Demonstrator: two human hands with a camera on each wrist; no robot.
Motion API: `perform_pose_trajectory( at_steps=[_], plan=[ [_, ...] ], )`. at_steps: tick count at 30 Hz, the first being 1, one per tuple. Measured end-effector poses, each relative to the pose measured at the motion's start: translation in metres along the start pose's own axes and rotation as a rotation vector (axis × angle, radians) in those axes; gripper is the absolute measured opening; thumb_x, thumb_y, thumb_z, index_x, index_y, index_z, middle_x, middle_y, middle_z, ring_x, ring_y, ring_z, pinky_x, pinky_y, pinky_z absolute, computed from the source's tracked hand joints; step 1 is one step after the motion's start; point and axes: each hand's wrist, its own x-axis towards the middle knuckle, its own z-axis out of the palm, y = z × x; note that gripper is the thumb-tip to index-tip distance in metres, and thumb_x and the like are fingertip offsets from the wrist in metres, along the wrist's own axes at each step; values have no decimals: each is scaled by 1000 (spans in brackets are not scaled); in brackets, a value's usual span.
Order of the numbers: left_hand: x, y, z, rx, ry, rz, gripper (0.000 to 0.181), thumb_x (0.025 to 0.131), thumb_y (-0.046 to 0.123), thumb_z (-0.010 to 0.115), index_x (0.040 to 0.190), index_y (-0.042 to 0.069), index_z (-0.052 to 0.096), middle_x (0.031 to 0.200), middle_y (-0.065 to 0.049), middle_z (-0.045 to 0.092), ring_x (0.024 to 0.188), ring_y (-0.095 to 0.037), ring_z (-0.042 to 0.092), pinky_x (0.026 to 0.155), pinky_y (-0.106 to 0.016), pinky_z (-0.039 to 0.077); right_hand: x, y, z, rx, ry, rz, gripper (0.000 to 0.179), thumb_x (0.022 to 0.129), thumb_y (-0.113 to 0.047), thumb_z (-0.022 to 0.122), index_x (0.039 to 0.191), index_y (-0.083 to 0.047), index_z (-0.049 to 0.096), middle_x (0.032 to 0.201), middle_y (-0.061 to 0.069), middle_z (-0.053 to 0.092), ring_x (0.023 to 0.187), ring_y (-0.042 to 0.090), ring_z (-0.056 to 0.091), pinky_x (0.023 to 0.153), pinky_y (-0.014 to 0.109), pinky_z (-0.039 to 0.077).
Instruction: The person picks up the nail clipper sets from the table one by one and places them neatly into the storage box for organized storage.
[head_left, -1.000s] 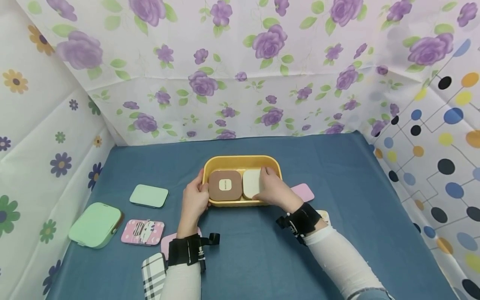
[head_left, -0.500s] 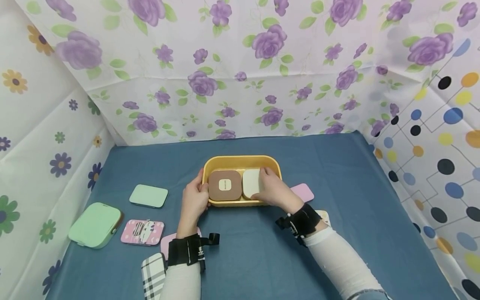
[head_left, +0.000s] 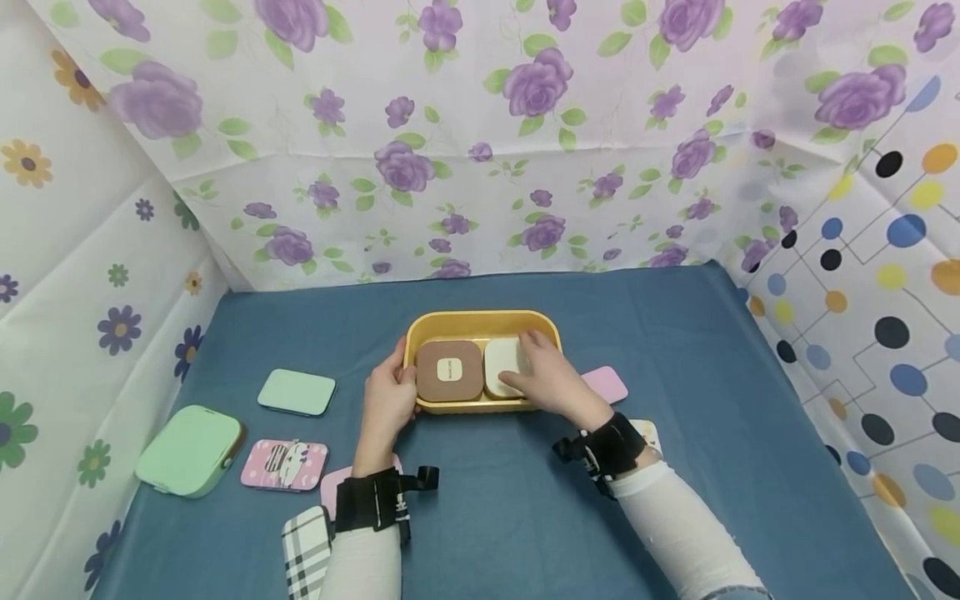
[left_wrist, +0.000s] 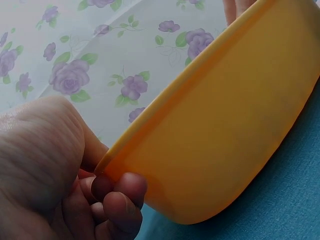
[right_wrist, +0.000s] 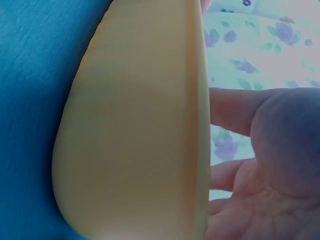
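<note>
While hands (head_left: 387, 402) (head_left: 553, 380) flank the tray (head_left: 483, 322), a brown box (head_left: 450, 372) lies between.

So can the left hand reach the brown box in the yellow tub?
Probably yes: the left hand is close beside the brown box and nothing covers its top, though that hand would likely have to let go of the yellow tub.

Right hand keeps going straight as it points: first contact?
Probably the white case, beneath the right hand inside the yellow box; depth is unclear, so they may already touch.
</note>
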Motion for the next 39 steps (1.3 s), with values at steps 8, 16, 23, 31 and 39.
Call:
perform_pose_trajectory(
  at_steps=[8, 16, 23, 31, 39],
  plan=[
    [1, 2, -1, 0, -2, 8, 57, 111, 10, 52, 167, 13, 40, 66, -8, 50, 46, -24, 53, 44, -31, 47, -17, 15, -12, 240, 203, -107, 61, 106, -27, 69, 158, 1, 51, 159, 26, 48, 148, 45, 44, 119, 59, 38],
    [1, 4, -1, 3, -1, 12, 57, 111, 10, 52, 166, 13, 41, 65, -8, 49, 46, -24, 53, 44, -31, 47, -32, 35, -20, 414, 410, 52, 35, 107, -26, 69, 138, -10, 69, 127, 11, 65, 120, 30, 62, 103, 52, 51],
    [0, 4, 0, 15, -4, 0, 57, 111, 12, 52, 167, 15, 40, 67, -9, 50, 47, -24, 54, 45, -32, 47, -34, 43, -11, 437, 353, 181, 39, 106, -32, 68, 135, -6, 62, 131, 16, 58, 118, 33, 59, 105, 51, 46],
    [0, 2, 1, 12, 5, 9, 57, 111, 11, 52, 166, 13, 41, 64, -7, 50, 45, -23, 53, 44, -32, 47, -36, 51, -11, 461, 261, 270, 44, 105, -45, 66, 133, -12, 58, 123, 11, 62, 99, 27, 66, 82, 40, 55],
    [-2, 1, 0, 17, 8, 0, 57, 111, 12, 51, 167, 14, 40, 66, -9, 49, 47, -24, 53, 45, -32, 48, -41, 58, -15, 517, 161, 279, 43, 106, -48, 66, 125, -9, 59, 109, 15, 64, 90, 29, 70, 71, 37, 60]
  ],
)
